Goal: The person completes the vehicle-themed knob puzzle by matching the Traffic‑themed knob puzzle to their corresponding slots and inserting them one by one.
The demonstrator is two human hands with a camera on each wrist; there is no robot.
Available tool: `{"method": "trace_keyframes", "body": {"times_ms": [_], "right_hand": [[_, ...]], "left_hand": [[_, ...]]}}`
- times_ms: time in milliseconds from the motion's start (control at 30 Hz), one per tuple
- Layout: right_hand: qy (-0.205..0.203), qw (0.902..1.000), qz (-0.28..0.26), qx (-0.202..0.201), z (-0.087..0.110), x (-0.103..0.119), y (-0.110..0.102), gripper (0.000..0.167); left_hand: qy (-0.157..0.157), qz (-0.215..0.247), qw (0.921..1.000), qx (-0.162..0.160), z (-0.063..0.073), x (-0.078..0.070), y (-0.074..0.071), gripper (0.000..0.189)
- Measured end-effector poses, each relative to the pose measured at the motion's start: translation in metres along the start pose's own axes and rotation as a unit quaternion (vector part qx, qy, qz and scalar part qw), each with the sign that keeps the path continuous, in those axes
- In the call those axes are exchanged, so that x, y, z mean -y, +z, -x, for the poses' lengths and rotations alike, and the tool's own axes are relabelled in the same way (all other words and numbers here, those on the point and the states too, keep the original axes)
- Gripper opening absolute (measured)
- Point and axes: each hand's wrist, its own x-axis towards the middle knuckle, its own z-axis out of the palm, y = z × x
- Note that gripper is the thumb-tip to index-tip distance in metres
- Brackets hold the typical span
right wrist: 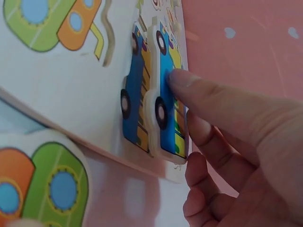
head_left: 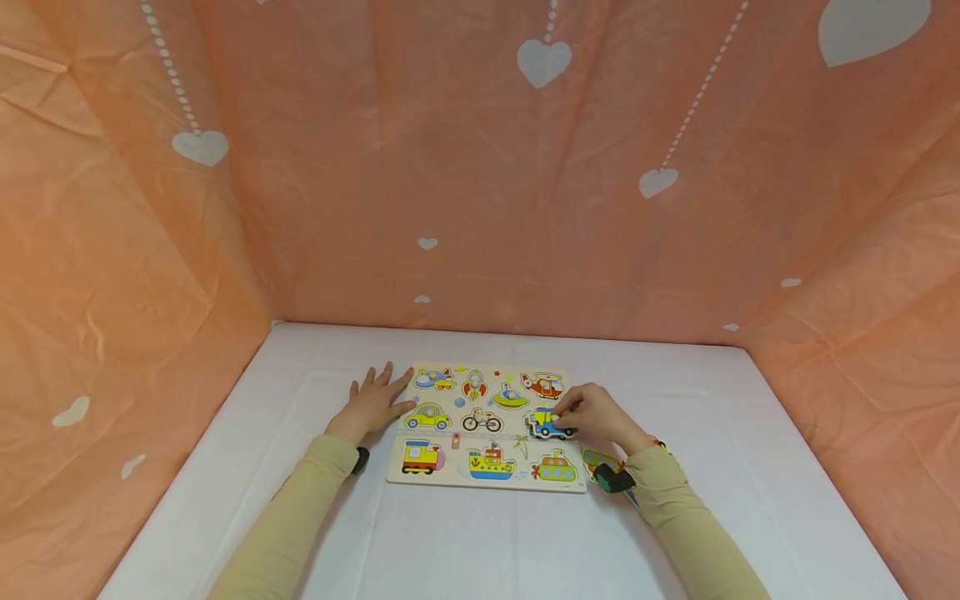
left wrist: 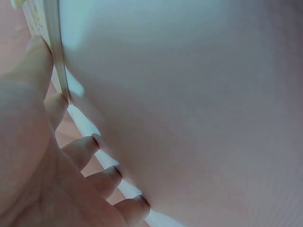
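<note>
My right hand [head_left: 592,414] pinches a blue-and-yellow bus puzzle piece [right wrist: 165,90] between thumb and fingers. The piece stands just off the wooden puzzle board [head_left: 487,486], beside the matching bus picture [right wrist: 135,94]. At the board's left edge my left hand [head_left: 370,406] lies with its fingers spread. Its thumb rests on the board's rim in the left wrist view, while the other fingertips reach down to the white tabletop. Around the bus, the board shows a car [head_left: 427,417], a bicycle [head_left: 482,422] and a red helicopter [head_left: 543,385].
A loose green-and-orange submarine piece [right wrist: 61,182] lies off the board's lower right, partly under my right wrist in the head view. White cloth covers the table [head_left: 480,550]. Orange curtains [head_left: 480,192] with white hearts hang behind and at both sides.
</note>
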Motion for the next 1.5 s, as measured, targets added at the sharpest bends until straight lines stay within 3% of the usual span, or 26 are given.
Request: {"method": "trace_keyframes", "body": {"times_ms": [200, 367, 1500], "right_hand": [[0.042, 0.9991, 0.0, 0.001, -0.002, 0.001, 0.004, 0.01], [0.052, 0.9986, 0.0, 0.002, -0.003, 0.002, 0.006, 0.01], [0.085, 0.9964, 0.0, 0.002, -0.005, 0.004, 0.015, 0.009]], "left_hand": [[-0.001, -0.001, 1.0, 0.001, 0.0, -0.001, 0.0, 0.069], [0.001, 0.001, 1.0, 0.001, -0.001, 0.001, 0.001, 0.069], [0.004, -0.001, 1.0, 0.005, -0.003, 0.003, 0.001, 0.07]]}}
